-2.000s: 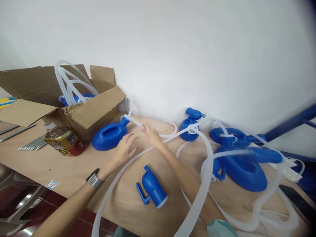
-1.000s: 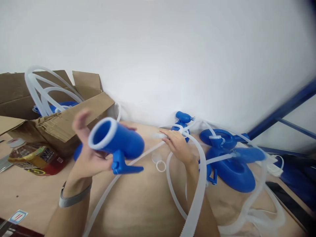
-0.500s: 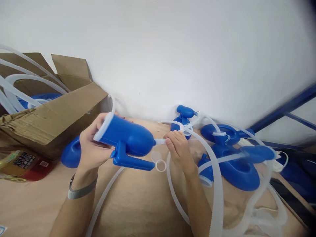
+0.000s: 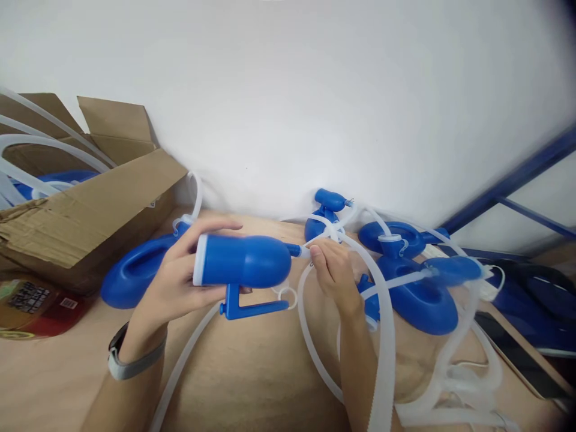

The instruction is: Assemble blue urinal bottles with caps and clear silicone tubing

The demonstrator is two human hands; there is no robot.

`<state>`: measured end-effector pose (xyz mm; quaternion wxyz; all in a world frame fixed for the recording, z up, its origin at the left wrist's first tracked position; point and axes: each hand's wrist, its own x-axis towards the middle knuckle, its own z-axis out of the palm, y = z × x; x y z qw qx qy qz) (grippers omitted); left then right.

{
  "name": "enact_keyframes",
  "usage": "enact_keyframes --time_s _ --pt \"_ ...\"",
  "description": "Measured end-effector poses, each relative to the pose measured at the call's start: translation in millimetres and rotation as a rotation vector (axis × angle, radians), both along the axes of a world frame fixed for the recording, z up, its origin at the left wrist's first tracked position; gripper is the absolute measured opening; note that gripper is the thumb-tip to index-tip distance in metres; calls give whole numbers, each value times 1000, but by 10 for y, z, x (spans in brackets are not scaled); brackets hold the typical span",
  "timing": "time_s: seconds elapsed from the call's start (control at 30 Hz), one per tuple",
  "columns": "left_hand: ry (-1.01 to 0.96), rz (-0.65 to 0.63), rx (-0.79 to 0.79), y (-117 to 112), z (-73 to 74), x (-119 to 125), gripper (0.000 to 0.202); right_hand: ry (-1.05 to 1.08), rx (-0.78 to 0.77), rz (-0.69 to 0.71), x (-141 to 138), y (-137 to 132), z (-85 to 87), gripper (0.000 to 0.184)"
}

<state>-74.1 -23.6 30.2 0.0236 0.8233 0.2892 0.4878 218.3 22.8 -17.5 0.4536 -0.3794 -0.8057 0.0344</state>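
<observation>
Head view, item by item.

Your left hand (image 4: 180,282) is wrapped around a blue plastic bottle-shaped vessel with a white rim and a blue L-shaped handle (image 4: 243,262), gripping it near the rimmed end. You hold the vessel on its side above the light wooden tabletop (image 4: 252,372), rim toward the left, narrow spout toward the right, handle hanging below. A grey wristband (image 4: 130,360) sits on that wrist.

Your right hand (image 4: 335,276) is pinched on the end of a thin translucent white hose (image 4: 320,239), right at the vessel's spout; whether hose and spout are joined cannot be told.

Wide ribbed translucent white tube (image 4: 384,354): it loops over your right forearm and runs down to the lower edge.

Small clear plastic ring (image 4: 288,297): on the table, just below the vessel.

Flat blue plastic basin with an oval opening (image 4: 130,279): behind your left hand, beside the open brown cardboard box (image 4: 90,204), which holds more white tubing.

Cluster of blue plastic basins with hoses attached (image 4: 414,282): right of your right hand, against the white wall (image 4: 288,90).

Labelled plastic drinks bottle lying on its side (image 4: 31,309): far left edge.
</observation>
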Motion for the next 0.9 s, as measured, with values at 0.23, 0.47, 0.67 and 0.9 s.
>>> enact_keyframes --time_s 0.23,0.47,0.67,0.9 --pt "107 -42 -55 -66 13 -10 39 -55 108 -16 39 -23 57 50" --pt "48 21 -190 -169 -47 140 58 29 -81 -49 139 -101 169 56" --pt "23 -94 -255 -277 -64 283 43 90 -310 -16 226 -115 208 62" --pt "-81 -124 -323 -232 -151 288 57 203 -348 74 221 -222 293 61"
